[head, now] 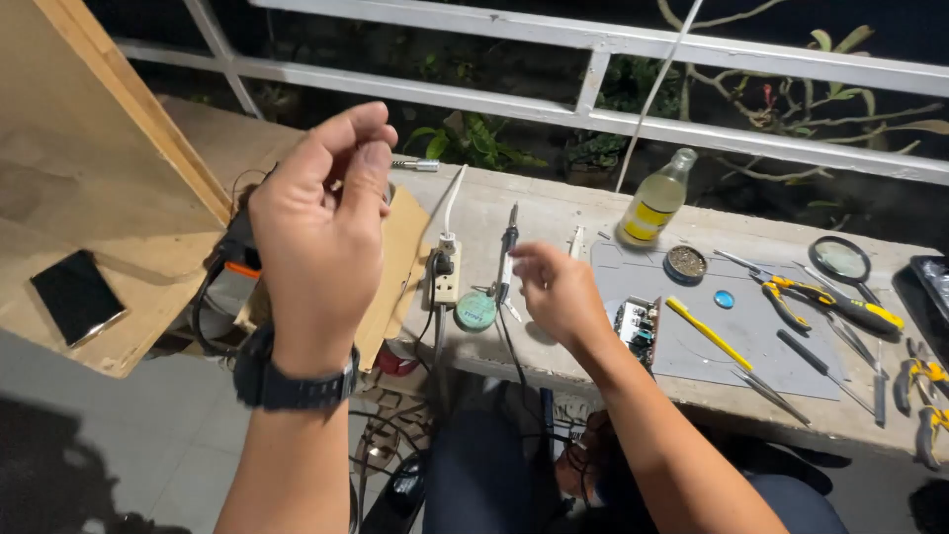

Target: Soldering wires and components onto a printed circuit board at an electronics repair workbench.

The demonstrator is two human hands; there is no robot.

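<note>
At frame centre, 1 right hand (559,292) hovers, fingers loosely apart, beside 1 soldering iron (507,247) on its stand. 1 left hand (321,222) is raised, fingertips pinched, perhaps on wire. 1 circuit board (638,328), 1 bottle (654,202), 1 magnifier (842,260) sit on the concrete ledge (534,213) by a white railing (593,74).

Between the raised left hand (321,232) and the right hand (559,292) stand a power strip (444,277) and an upright soldering iron (507,252) (its cord trails down). Right of the right hand, a circuit board (639,326) sits just beside it; farther right, the grey mat (692,366) has bare patches between a yellow tool (708,333) and pliers (830,302).
</note>
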